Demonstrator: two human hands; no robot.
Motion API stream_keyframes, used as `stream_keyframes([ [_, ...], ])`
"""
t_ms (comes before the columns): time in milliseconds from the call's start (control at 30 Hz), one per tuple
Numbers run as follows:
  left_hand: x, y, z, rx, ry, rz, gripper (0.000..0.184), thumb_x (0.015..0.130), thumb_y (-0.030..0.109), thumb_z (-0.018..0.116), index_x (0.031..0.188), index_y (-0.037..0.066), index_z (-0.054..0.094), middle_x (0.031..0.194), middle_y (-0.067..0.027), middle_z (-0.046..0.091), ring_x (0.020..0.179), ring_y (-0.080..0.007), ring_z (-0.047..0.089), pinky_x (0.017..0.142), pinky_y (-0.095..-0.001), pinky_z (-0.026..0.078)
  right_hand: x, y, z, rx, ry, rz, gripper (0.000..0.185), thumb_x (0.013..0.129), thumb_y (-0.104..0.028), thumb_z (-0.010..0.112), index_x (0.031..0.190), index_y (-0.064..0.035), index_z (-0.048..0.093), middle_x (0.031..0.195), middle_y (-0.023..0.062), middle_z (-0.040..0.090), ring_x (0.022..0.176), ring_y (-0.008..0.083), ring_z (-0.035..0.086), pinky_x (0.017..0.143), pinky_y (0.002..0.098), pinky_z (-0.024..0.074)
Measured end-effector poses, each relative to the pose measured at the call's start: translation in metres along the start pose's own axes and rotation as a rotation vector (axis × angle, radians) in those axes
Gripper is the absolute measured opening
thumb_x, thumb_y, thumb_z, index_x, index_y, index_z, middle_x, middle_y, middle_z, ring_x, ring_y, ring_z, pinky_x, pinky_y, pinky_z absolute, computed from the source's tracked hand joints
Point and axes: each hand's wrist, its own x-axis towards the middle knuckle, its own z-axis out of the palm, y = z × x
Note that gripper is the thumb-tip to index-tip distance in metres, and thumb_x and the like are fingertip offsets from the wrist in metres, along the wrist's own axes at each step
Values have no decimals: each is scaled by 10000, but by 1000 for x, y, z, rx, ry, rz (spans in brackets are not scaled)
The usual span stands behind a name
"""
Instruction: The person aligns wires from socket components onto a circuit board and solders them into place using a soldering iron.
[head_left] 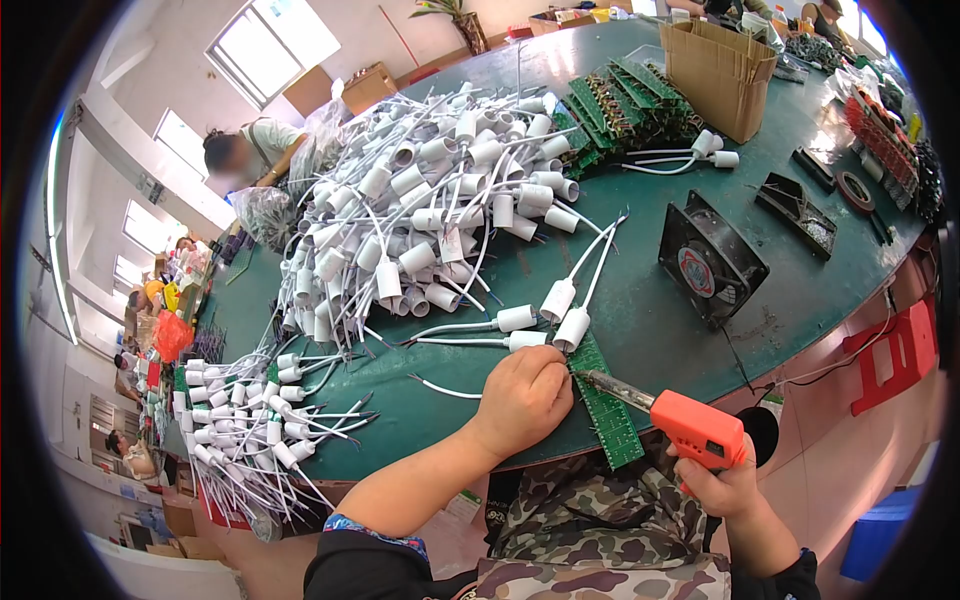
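My right hand (722, 480) is wrapped round the handle of a red soldering gun (698, 428). Its metal tip reaches the upper part of a green circuit board strip (608, 415) at the table's near edge. My left hand (527, 396) is closed at the strip's upper left; what its fingers pinch is too small to make out. Just beyond it lie white lamp holders with wires, one (572, 328) touching the strip's top end and another (517, 318) to the left. A single white wire (447, 388) lies left of my left hand.
A large heap of white lamp holders (410, 215) covers the table's middle, with a smaller pile (240, 410) at left. Green boards (625, 105), a cardboard box (715, 80), a black fan (710, 262) and a black tray (797, 215) stand beyond. A person (265, 145) leans at the far left.
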Motion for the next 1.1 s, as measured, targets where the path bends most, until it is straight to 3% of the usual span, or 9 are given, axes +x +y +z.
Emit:
stream_keyframes([
  [67,0,0,0,-2,1,0,195,696,-5,748,810,42,597,921,-88,640,795,-296,643,682,-403,541,1,8,0,-32,-2,-87,333,866,-38,703,1185,32,638,944,81,713,675,102,646,610,251,534],
  [133,0,0,0,-4,3,-2,194,696,-5,748,809,42,597,921,-88,640,793,-297,643,683,-403,541,1,10,0,-41,-4,-119,321,873,-39,682,1184,27,639,907,65,704,583,68,613,514,225,518],
  [467,0,0,0,1,-10,-3,195,696,-1,751,810,42,599,924,-90,642,800,-298,647,688,-405,544,6,1,4,-30,-8,-129,327,873,-46,691,1188,24,634,921,68,708,598,67,624,517,220,518],
  [633,0,0,-1,-2,-9,2,200,695,2,754,815,44,600,929,-90,645,802,-298,647,689,-405,544,-3,1,-2,-14,5,0,359,840,-30,737,1184,33,655,990,104,725,872,163,704,804,295,556],
  [800,-1,0,0,-5,-4,3,201,693,-3,752,816,42,599,924,-90,642,796,-298,645,687,-405,543,-3,-7,0,72,88,-42,350,848,-36,725,1182,39,654,946,93,731,833,152,695,771,302,557],
  [1100,0,0,0,-12,-4,-5,189,696,-6,748,806,42,601,913,-88,638,784,-298,640,677,-404,539,-1,-9,1,76,121,-157,315,877,-40,704,1172,67,665,935,100,740,614,86,631,587,247,509],
])
